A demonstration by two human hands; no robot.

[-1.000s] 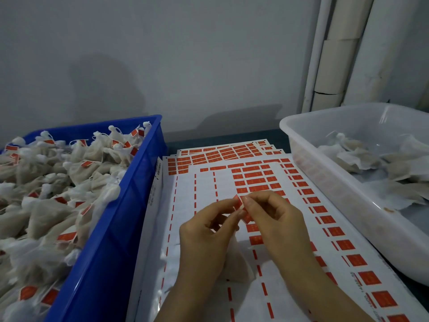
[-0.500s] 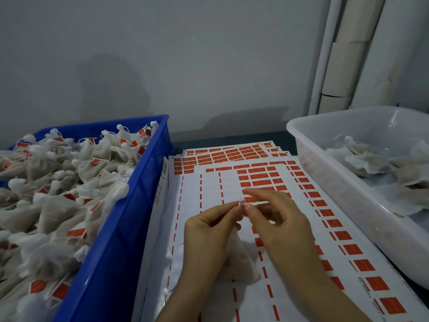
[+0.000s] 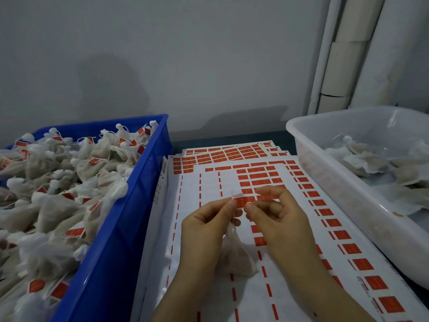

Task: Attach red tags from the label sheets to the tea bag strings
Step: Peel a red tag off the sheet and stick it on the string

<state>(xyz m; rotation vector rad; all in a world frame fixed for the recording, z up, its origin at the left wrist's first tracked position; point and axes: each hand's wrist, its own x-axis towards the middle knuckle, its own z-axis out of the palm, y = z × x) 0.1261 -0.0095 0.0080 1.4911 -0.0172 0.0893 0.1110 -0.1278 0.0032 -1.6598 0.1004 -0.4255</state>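
Both hands were up over the label sheets [image 3: 290, 228] in the middle of the bench. The left hand [image 3: 204, 224] pinched a tea bag string [image 3: 232, 216] between thumb and fingertip, with the tea bag [image 3: 236, 254] dangling under it. The right hand [image 3: 276, 219] pinched a red tag [image 3: 243, 201] right at the string. Blue bin [image 3: 120, 240] of tagged bags sat left, clear tub [image 3: 336, 182] on the right.

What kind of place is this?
Probably a small tea-packing workstation: a blue bin heaped with tagged tea bags, stacked label sheets, and a white tub holding more bags.
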